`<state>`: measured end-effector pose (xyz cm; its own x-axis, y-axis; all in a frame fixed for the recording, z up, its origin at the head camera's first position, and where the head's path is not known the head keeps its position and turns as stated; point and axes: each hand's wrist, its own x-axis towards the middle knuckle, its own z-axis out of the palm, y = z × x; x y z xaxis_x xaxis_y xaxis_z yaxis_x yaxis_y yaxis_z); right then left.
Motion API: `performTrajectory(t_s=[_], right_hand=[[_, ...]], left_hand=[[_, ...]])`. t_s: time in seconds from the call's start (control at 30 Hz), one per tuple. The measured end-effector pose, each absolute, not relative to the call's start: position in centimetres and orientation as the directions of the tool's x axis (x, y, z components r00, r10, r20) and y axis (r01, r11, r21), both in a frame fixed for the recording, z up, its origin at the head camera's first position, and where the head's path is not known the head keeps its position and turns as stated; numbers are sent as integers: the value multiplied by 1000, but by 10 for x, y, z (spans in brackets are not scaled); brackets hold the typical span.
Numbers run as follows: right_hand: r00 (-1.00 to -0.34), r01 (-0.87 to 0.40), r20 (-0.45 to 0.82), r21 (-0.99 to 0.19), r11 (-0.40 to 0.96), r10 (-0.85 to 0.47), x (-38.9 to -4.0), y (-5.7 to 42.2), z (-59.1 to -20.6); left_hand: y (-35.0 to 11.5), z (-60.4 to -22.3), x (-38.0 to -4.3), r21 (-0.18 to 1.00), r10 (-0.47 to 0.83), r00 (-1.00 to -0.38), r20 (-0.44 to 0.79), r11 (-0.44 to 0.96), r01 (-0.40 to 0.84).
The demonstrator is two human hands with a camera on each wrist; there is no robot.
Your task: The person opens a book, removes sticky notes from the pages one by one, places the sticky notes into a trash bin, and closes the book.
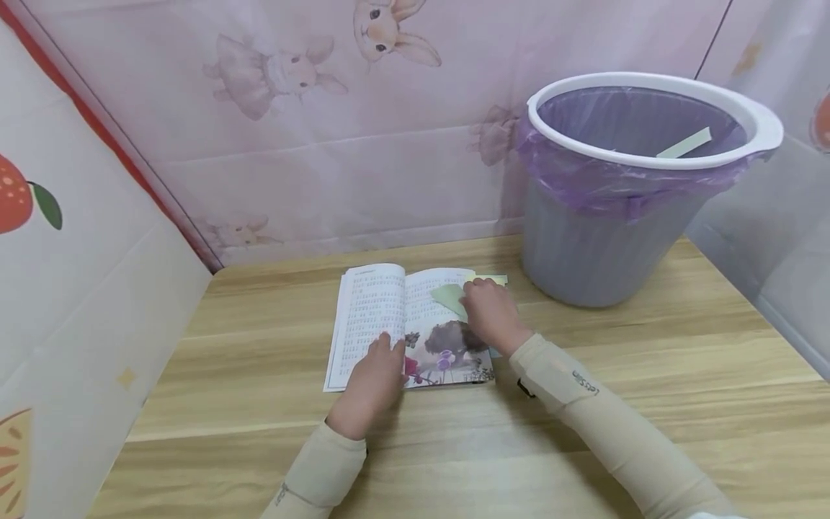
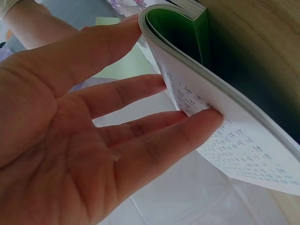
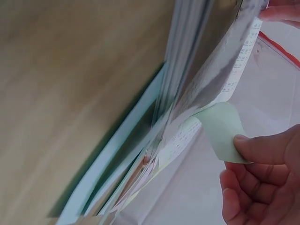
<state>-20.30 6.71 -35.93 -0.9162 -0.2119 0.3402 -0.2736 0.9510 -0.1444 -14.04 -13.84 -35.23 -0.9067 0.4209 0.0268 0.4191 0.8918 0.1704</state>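
Note:
An open book [image 1: 372,310] lies on the table, with text on its left page and an illustration low on its right page. My left hand [image 1: 378,371] rests on the book near the fold, fingers nearly straight; in the left wrist view the fingertips [image 2: 213,117] press the printed page. My right hand [image 1: 489,310] is over the right page. Between thumb and finger it pinches a pale green sticky note [image 3: 222,131], bent up, with its far edge at the page. Pale blue paper strips [image 3: 112,150] stick out from the book's edge in the right wrist view.
A grey bin [image 1: 583,245] with a white rim and purple liner stands at the table's back right; a pale green strip [image 1: 684,143] pokes up inside it. The wooden table [image 1: 246,432] meets a rabbit-print wall covering [image 1: 389,187] behind the book.

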Motion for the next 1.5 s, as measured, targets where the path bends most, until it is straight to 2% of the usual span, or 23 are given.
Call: performTrajectory(t_s=[0.33, 0.7, 0.83, 0.97, 1.07, 1.13, 1.2, 1.33, 1.4, 1.43, 1.5], right_hand=[[-915, -237, 383, -259, 936, -126, -201, 72, -356], [-866, -271, 496, -366, 891, -60, -202, 83, -341], [-829, -311, 555, -355, 881, -69, -200, 86, -330], [-760, -375, 645, -331, 866, -82, -195, 90, -312], [-681, -434, 728, -316, 844, -78, -190, 95, -290], [-596, -476, 800, -286, 832, -66, -186, 100, -273], [-468, -506, 883, -232, 831, -38, -182, 107, -256], [-143, -477, 989, -105, 873, 41, -174, 121, -225], [-30, -430, 996, -85, 899, 79, -172, 130, -212], [1, -407, 995, -89, 909, 98, -171, 135, -207], [1, -357, 994, -106, 928, 114, -172, 147, -199]], left_hand=[[-141, -357, -143, 182, 428, -903, 37, 886, 427], [-141, -358, -143, 176, 451, -889, 74, 872, 457], [-142, -357, -141, 173, 450, -891, 69, 874, 454], [-142, -356, -141, 179, 448, -892, 66, 874, 452], [-142, -356, -141, 183, 449, -891, 64, 873, 452], [-142, -356, -141, 183, 448, -892, 65, 873, 452], [-142, -357, -142, 183, 447, -892, 64, 873, 451], [-142, -359, -141, 189, 448, -892, 66, 872, 452], [-142, -359, -141, 191, 452, -889, 71, 869, 456], [-142, -359, -141, 191, 452, -889, 72, 869, 457], [-142, -359, -141, 193, 450, -890, 72, 869, 455]])
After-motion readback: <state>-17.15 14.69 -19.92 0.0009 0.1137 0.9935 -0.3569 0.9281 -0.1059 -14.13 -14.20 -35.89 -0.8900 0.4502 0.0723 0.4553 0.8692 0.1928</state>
